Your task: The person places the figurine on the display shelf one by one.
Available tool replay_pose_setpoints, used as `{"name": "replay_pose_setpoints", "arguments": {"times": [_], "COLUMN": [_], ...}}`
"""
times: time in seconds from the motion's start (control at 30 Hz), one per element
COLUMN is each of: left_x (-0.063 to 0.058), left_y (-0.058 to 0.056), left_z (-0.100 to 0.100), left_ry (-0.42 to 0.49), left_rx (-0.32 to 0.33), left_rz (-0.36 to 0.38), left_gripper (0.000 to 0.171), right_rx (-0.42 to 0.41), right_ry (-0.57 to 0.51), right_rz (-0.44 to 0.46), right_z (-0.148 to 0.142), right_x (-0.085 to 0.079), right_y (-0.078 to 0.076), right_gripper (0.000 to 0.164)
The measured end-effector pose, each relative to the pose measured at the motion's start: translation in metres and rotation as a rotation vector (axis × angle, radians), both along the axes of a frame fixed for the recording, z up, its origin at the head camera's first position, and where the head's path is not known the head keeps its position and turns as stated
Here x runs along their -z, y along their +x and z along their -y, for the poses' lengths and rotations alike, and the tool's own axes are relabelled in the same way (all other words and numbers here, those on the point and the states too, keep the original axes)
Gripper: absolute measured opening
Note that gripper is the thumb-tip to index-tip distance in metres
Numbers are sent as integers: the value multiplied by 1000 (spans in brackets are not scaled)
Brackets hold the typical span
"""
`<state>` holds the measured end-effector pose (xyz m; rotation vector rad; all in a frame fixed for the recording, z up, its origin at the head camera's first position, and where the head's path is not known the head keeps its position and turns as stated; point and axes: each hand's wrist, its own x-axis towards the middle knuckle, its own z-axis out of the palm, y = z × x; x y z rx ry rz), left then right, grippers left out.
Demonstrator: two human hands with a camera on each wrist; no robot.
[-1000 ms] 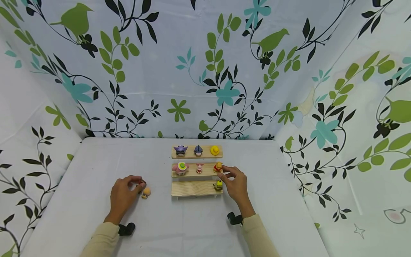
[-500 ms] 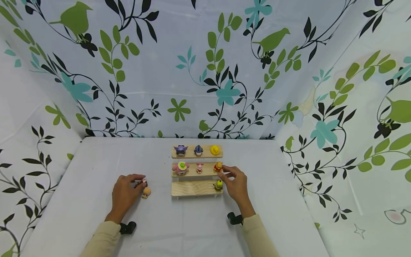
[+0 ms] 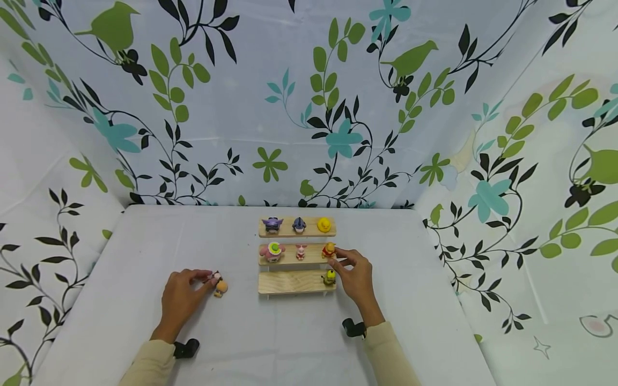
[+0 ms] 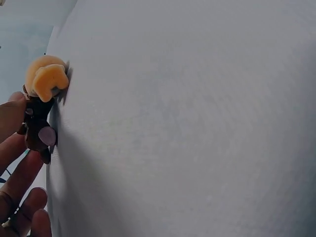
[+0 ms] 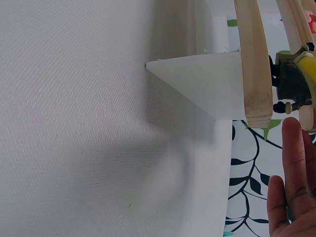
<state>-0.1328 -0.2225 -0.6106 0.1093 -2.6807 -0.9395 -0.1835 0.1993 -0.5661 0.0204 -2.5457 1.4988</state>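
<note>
At the left of the table my left hand [image 3: 181, 300] pinches a small dark brown figurine [image 4: 37, 128] between thumb and fingers, low against the tabletop. An orange-headed figurine [image 3: 220, 288] touches it in the left wrist view. On the right, my right hand [image 3: 354, 276] has thumb and forefinger at a yellow and red bear figurine [image 3: 329, 250] on the middle step of a wooden display stand [image 3: 289, 283]. Just below that hand's thumb, a figurine with a yellow-green head [image 3: 329, 276] stands on the lowest step. The right wrist view leaves the bear and the gripping fingertips out.
A purple figurine [image 3: 272, 224], a blue-grey figurine [image 3: 299, 225] and a yellow duck [image 3: 324, 224] stand on the top step. The middle step also bears a pink figurine with a green hat [image 3: 272, 251] and a small pink pig [image 3: 300, 252]. Patterned cloth [image 3: 222, 107] hangs behind.
My left hand has turned the dark figurine over beside the orange-headed one, then shifted slightly down and left. The right hand has stayed at the bear figurine.
</note>
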Motion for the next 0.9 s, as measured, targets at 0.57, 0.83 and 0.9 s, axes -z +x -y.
{"name": "replay_pose_setpoints", "arguments": {"times": [0.57, 0.83, 0.9], "left_x": [-3, -7, -8], "left_y": [-4, -9, -10], "left_z": [2, 0, -1], "left_ry": [8, 55, 59], "left_rx": [56, 60, 55], "left_rz": [18, -35, -35], "left_gripper": [24, 27, 27], "right_rx": [-6, -13, -14], "right_ry": [16, 9, 3], "right_rz": [-13, -20, -22], "right_z": [-1, -1, -1], "right_x": [1, 1, 1], "right_y": [-1, -2, -2], "right_gripper": [37, 38, 38]}}
